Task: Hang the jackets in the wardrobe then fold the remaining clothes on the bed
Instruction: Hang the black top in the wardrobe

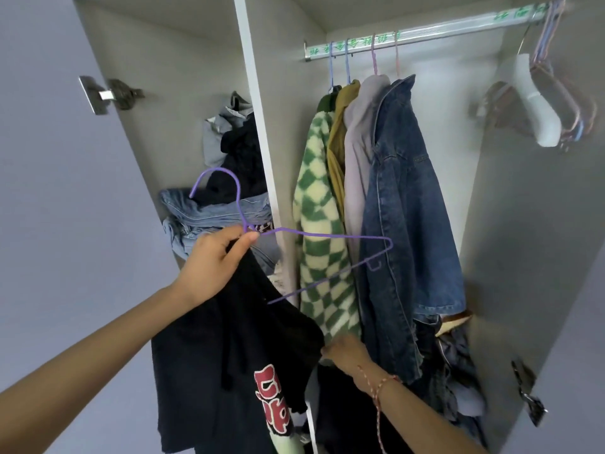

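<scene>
The black jacket with a red-and-white graphic (pixel 229 355) hung in front of the open wardrobe, low and left of the clothes already on the rail. I had the left hand (pixel 212 267) curled at the neck of the purple wire hanger (pixel 314 237), pinching it with the jacket's top edge. The right hand (pixel 343 350) gripped the fabric's lower edge, though I could not make out its fingertips. The hanger's left arm was hidden under the cloth, and the frame cut off the jacket's bottom. On the silver rail (pixel 425 31) hung a green-and-cream checked fleece jacket (pixel 317 217), two paler garments, and a blue denim jacket (pixel 402 198). Blurred empty hangers (pixel 556 93) hung at the far right. Beyond the white divider panel (pixel 262 126), folded jeans (pixel 209 214) were piled on a shelf.
</scene>
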Demonstrator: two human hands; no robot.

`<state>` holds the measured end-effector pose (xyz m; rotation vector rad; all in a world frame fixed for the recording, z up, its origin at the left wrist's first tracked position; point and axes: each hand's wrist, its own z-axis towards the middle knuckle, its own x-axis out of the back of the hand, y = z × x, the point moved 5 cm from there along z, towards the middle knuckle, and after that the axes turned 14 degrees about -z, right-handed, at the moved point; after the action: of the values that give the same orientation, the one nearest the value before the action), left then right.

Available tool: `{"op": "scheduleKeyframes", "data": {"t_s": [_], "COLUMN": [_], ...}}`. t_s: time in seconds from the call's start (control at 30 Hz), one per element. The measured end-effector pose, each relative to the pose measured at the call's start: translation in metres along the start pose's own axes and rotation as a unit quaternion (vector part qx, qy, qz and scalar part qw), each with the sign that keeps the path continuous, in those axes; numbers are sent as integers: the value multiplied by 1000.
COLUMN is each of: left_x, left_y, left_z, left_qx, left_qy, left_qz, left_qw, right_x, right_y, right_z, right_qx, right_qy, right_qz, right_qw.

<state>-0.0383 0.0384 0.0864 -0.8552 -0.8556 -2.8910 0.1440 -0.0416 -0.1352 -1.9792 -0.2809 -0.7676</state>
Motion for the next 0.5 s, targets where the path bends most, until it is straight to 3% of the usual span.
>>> {"op": "scheduleKeyframes", "data": {"t_s": [0.07,0.13,0.23,0.33,0.5], "left_x": [19,23,15,10,13], "left_y": [-16,-21,-18,-11,-12], "left_z": [-10,-18,-22,-24,-30], "left_qx": [15,23,26,12,-7], "left_qy": [21,28,8,-10,-13], "left_qz": [16,21,20,16,-2], "left_qw": [1000,999,999,1000,1000], "right_x": [-1,-6,-26,-43,-61], "right_y": [0,-14,-50,-65,-57], "right_z": [3,6,2,17,31], "right_qx": [-67,-75,-41,-33,-86], "right_qy": [-38,-69,-120,-88,-107], "right_qz": [132,213,214,204,214], "right_qw": [988,972,969,974,967]}}
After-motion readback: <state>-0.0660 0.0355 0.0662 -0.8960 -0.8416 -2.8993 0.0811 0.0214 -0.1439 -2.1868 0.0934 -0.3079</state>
